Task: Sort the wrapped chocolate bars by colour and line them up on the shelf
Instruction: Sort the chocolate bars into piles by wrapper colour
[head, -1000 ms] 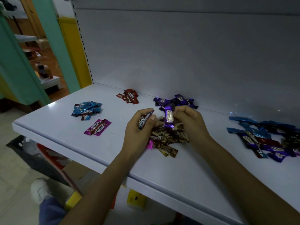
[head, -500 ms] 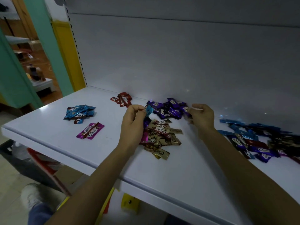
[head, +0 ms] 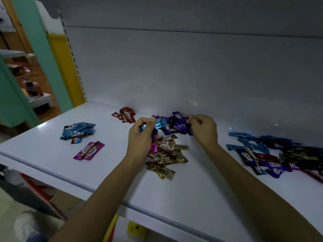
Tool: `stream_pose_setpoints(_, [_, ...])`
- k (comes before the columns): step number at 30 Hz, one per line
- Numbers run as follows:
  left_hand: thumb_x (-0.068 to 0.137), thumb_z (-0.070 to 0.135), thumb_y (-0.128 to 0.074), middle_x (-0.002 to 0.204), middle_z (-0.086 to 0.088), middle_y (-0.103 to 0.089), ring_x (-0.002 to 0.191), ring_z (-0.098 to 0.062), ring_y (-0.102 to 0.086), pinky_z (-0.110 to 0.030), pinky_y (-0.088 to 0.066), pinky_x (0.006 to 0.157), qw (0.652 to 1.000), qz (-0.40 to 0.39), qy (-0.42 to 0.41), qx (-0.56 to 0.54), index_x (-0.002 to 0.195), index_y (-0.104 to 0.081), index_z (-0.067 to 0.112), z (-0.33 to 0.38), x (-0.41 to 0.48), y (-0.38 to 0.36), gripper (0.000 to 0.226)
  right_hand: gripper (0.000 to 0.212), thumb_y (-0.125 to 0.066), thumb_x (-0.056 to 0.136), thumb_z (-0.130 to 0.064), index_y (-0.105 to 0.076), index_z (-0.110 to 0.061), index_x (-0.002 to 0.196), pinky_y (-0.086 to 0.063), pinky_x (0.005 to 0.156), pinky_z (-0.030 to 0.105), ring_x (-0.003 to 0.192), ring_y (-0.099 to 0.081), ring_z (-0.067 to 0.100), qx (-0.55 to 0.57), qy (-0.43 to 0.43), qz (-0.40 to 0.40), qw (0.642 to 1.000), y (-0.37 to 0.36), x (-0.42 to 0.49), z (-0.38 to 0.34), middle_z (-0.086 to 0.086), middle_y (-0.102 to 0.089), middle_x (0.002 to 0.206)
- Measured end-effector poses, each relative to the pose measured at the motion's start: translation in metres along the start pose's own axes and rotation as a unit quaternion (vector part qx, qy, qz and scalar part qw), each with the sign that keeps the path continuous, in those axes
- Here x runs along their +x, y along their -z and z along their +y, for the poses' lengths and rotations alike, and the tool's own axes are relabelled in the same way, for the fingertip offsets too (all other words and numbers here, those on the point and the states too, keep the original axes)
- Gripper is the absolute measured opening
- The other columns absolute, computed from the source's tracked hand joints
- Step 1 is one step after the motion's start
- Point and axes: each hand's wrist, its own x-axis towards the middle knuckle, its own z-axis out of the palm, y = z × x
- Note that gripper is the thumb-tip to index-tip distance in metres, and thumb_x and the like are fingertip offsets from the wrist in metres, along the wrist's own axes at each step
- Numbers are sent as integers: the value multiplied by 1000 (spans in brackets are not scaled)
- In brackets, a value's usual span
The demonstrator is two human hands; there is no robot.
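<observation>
Mid-frame, left hand (head: 139, 138) pinches a light-blue foil-wrapped chocolate bar (head: 161, 123); right hand (head: 204, 130) rests curled on the purple-wrapped bar pile (head: 176, 125).

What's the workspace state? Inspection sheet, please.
Surface: white shelf, dimly lit.
Job's things: sorted groups: blue pile, red pile, purple pile, pink bars, gold pile.
Clutter: mixed pile, unsorted, at right.
Hands: left hand grips blue bar; right hand curled at purple pile, grip unclear.
Cables: nothing seen.
Surroundings: grey back panel, yellow post, shoe on floor.
</observation>
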Motion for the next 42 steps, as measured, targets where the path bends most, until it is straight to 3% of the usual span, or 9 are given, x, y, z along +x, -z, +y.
stream_pose_setpoints(5, [96,32,-51,68,2,-57,46,-2,-51,-14,-40,46,999,-18,-36,24,86,-59,22,5,0,-5,16,24,-59,91,-32,-69,-10,87,-43,52,16,60,-57,5,164,-3,-218,962,-2,-38,-49,0,-65,73])
stream_pose_setpoints(10, [100,35,-44,75,-2,-54,50,-5,-46,-15,-36,41,999,42,12,1,98,-58,19,3,5,17,21,16,-59,92,-22,-66,-8,95,-48,56,18,63,-61,6,222,-44,-226,948,-25,-44,-63,1,-70,81])
stream_pose_setpoints(16, [99,47,-38,62,2,-52,41,-5,-46,-13,-27,31,935,118,147,-300,90,-53,16,14,14,86,35,7,-62,91,-15,-61,-9,89,-53,54,19,59,-67,8,287,-96,-233,924,-81,-39,-98,6,-71,79])
stream_pose_setpoints(21, [96,29,-43,76,-4,-58,60,-11,-58,-15,-48,46,869,200,146,-428,84,-52,8,30,8,152,26,18,-68,85,-11,-56,-14,72,-55,63,30,64,-68,16,207,9,-248,946,-160,-52,-132,8,-67,74])
stream_pose_setpoints(26, [102,10,-33,104,-8,-66,82,-22,-66,-24,-55,61,870,231,133,-414,95,-48,7,32,-2,194,17,8,-67,86,-17,-63,-13,81,-51,63,22,74,-63,13,-28,251,-201,947,-226,-66,-150,0,-68,84])
stream_pose_setpoints(29, [104,24,-36,110,-4,-67,68,-15,-70,-17,-51,40,895,211,118,-375,107,-53,11,27,-5,214,22,4,-60,90,-15,-63,-14,92,-50,69,31,82,-61,19,-157,343,-222,899,-249,-68,-151,4,-68,94])
stream_pose_setpoints(32, [102,30,-40,96,0,-71,52,-7,-65,-13,-36,32,910,215,111,-336,96,-53,15,21,-3,229,20,16,-60,90,-22,-64,-15,104,-49,74,31,91,-58,20,-224,367,-265,863,-262,-69,-149,3,-65,104])
stream_pose_setpoints(38, [97,19,-42,81,-4,-65,43,-8,-52,-12,-26,30,910,180,138,-348,90,-55,12,18,3,236,17,23,-61,89,-29,-65,-18,109,-44,86,33,100,-53,18,-235,383,-281,848,-268,-69,-145,2,-63,112])
stream_pose_setpoints(42, [97,14,-34,81,-6,-66,37,-8,-45,-12,-24,31,924,191,117,-311,110,-51,12,13,7,237,21,20,-56,91,-20,-66,-17,108,-36,91,31,103,-51,18,-224,395,-273,848,-267,-70,-148,1,-64,113])
